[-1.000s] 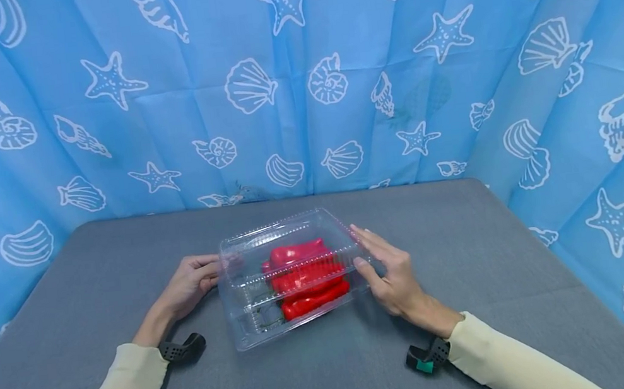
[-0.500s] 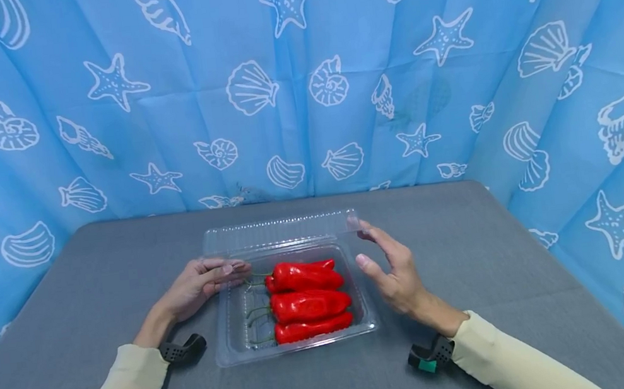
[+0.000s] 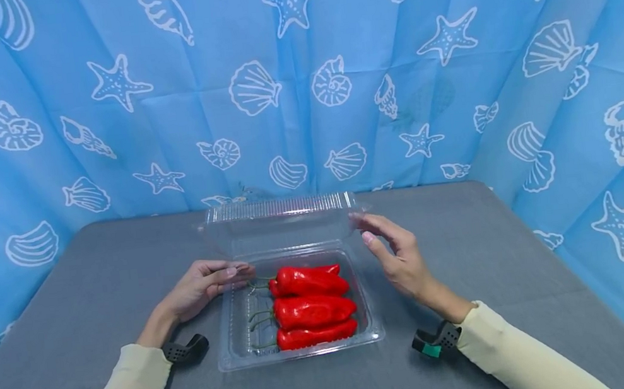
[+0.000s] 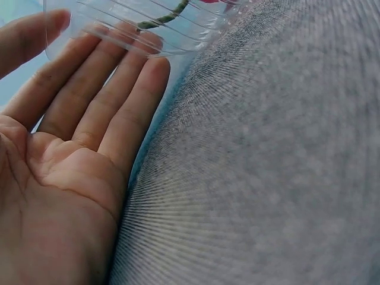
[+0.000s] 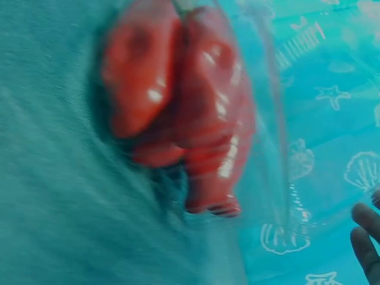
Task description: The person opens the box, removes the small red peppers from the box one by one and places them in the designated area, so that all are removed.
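On the table stands a clear plastic clamshell box (image 3: 236,345) with its lid (image 3: 287,229) swung up at the far side. Several red peppers (image 3: 315,311) with green stems lie side by side in its base, stems toward the left. My left hand (image 3: 202,286) is at the box's left rear corner, fingers extended; in the left wrist view the fingertips show through the ribbed plastic, thumb apart from them. Beside the lid's right edge, my right hand (image 3: 401,255) has its fingers loosely extended and fingertips right at the plastic. In the right wrist view the peppers (image 5: 208,89) look blurred.
A grey cloth covers the table (image 3: 496,264). Behind the far edge hangs a blue curtain (image 3: 305,125) with white shells and starfish. Each wrist wears a black camera mount (image 3: 438,338).
The lid has tilted up and away from over the peppers toward the far side. My right hand has moved slightly with it, while my left has slid a little right along the box.
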{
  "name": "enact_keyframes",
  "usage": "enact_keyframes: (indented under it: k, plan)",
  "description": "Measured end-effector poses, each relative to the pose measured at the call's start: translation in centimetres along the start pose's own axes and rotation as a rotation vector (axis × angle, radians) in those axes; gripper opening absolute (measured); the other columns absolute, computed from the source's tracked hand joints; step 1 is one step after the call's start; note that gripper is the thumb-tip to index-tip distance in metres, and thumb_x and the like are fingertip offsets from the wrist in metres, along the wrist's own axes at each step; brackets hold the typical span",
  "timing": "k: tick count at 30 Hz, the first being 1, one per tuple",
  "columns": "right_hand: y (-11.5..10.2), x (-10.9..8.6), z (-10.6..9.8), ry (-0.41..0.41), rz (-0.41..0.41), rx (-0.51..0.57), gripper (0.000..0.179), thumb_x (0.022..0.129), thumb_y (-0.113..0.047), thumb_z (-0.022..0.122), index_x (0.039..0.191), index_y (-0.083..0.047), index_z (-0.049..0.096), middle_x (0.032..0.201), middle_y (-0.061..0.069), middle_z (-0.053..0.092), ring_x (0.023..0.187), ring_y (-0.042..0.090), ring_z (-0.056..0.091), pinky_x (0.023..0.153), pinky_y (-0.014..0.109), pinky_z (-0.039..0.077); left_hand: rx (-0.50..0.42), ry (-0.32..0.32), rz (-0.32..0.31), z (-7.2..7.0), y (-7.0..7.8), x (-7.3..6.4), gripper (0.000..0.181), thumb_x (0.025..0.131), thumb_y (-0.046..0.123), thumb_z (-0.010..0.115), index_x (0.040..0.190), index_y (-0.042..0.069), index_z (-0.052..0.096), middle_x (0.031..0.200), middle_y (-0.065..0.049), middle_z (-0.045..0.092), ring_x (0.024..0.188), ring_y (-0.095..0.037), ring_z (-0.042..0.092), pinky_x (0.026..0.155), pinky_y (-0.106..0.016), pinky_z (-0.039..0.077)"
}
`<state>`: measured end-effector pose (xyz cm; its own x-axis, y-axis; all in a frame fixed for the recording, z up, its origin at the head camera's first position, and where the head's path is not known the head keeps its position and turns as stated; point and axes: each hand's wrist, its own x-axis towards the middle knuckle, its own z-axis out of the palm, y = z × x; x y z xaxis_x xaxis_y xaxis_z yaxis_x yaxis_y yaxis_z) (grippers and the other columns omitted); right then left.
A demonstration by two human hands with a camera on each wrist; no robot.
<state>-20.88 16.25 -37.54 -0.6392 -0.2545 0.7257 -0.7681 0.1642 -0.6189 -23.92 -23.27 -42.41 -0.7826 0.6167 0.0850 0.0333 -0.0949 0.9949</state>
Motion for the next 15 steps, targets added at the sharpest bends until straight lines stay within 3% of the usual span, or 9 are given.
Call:
enact_keyframes:
  k: [6,15]
  plan:
    - [0.5,1.7,0.0,0.006,0.108,0.016,0.035,0.1,0.008,0.054,0.133,0.006,0.06,0.126,0.024,0.065,0.109,0.031,0.066,0.101,0.025,0.052,-0.03,-0.032,0.036,-0.4,-0.3,-0.1,0.033,0.105,0.001,0.048,0.133,-0.01,0.059,0.129,-0.014,0.068,0.122,-0.024,0.064,0.104,-0.036,0.051]
    - [1.9,3.0,0.2,0.028,0.322,0.156,0.033,0.104,-0.002,0.052,0.134,0.01,0.058,0.13,0.028,0.062,0.108,0.035,0.067,0.091,0.027,0.057,-0.02,-0.048,0.048,-0.4,-0.2,-0.1,0.031,0.104,0.001,0.049,0.13,-0.009,0.063,0.128,-0.015,0.069,0.122,-0.026,0.064,0.105,-0.037,0.051]
